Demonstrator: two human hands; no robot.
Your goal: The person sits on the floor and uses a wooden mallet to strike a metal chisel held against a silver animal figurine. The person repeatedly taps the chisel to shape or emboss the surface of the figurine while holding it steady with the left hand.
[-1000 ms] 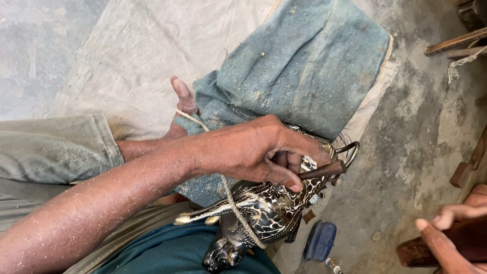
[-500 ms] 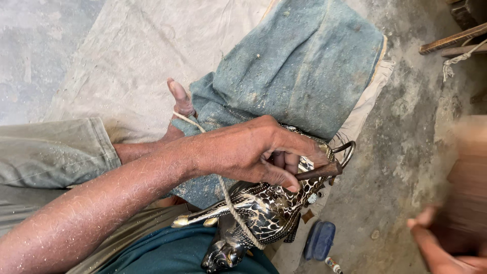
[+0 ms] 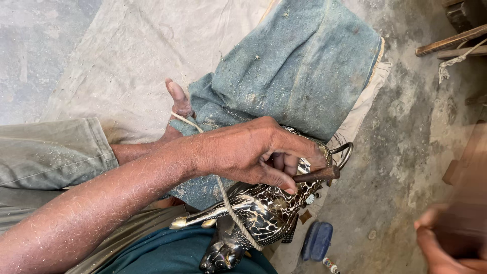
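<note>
far left: grey-green trouser leg (image 3: 48, 157) over a pale canvas sheet (image 3: 101, 66) on the floor. next, a thumb sticking up from behind the forearm — left hand (image 3: 177, 109) mostly hidden, cord (image 3: 223, 190) looped across it; grip cannot be told. in the middle, dusty blue-green cloth (image 3: 299, 71) draped over the knee. just below, right hand (image 3: 258, 152) closed around a dark wooden-handled tool (image 3: 317, 175), fingers curled tight, tip pressed on the patterned metal figure (image 3: 258, 208) — shiny, black and silver, lying across the lap, bound by the cord. lower right of it, a small blue oval case (image 3: 317, 241) on the concrete floor; no label legible. far right, blurred, another person's hand (image 3: 446, 243).
</note>
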